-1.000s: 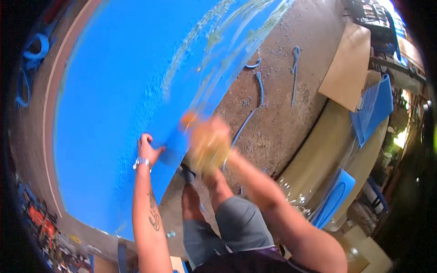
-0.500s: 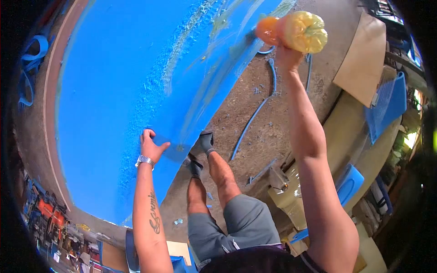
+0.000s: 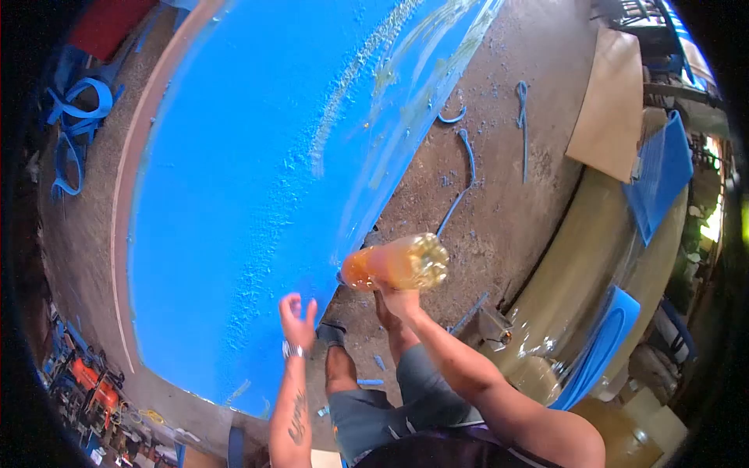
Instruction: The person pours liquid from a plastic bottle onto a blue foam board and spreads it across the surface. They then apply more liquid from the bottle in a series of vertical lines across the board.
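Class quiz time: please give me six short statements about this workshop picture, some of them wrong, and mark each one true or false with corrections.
1. The right hand holds a bottle. True.
2. The left hand grips the bottle too. False: it is apart from the bottle and holds nothing that shows.
3. A watch is worn on the left arm. True.
4. The large panel is red. False: it is blue.
5. A thin blue strip lies on the floor. True.
6. The bottle is standing on the floor. False: it is held up in the right hand.
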A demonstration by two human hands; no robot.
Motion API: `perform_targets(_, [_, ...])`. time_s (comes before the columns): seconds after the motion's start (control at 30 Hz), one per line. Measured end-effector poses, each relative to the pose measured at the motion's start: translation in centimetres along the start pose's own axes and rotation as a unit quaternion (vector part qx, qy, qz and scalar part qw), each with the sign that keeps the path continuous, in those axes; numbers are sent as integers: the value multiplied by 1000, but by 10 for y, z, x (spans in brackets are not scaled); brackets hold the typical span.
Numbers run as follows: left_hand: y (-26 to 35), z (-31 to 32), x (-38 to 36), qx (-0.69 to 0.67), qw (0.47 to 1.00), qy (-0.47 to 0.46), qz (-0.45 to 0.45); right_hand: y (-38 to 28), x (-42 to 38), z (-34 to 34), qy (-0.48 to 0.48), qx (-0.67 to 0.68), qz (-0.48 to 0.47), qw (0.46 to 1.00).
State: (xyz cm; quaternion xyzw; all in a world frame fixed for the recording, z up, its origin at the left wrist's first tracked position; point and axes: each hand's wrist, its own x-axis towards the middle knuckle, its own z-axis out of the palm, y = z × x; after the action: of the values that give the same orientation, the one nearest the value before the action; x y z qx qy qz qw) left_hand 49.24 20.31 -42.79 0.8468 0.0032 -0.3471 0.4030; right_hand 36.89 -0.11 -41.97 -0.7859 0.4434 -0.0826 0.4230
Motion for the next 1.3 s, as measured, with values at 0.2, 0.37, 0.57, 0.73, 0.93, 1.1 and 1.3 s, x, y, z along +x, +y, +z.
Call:
perform_targets(0.2, [114, -52, -98, -21, 959, 20, 281, -53, -55, -39, -237, 163, 15, 958])
perform_targets(0.37, [65, -48, -110, -231, 940, 4, 252, -128, -79, -20, -352, 81, -144, 921])
perform_targets(0.57, [30, -115, -122, -81, 962, -20, 259, -213, -81, 6, -445, 195, -236, 842])
perform_targets(0.73, [69, -169, -116, -229, 948, 29, 217, -242, -72, 20, -447, 58, -290, 844])
perform_targets(0.93, [94, -185, -107, -80, 944, 43, 318, -222, -59, 26, -500, 155, -158, 837])
perform_targets(1.1, [114, -140, -105, -78, 942, 54, 321, -223, -55, -2, -464, 220, -152, 844])
perform_targets(1.3, [108, -105, -107, -9, 952, 20, 304, -185, -57, -3, -448, 269, -1, 853])
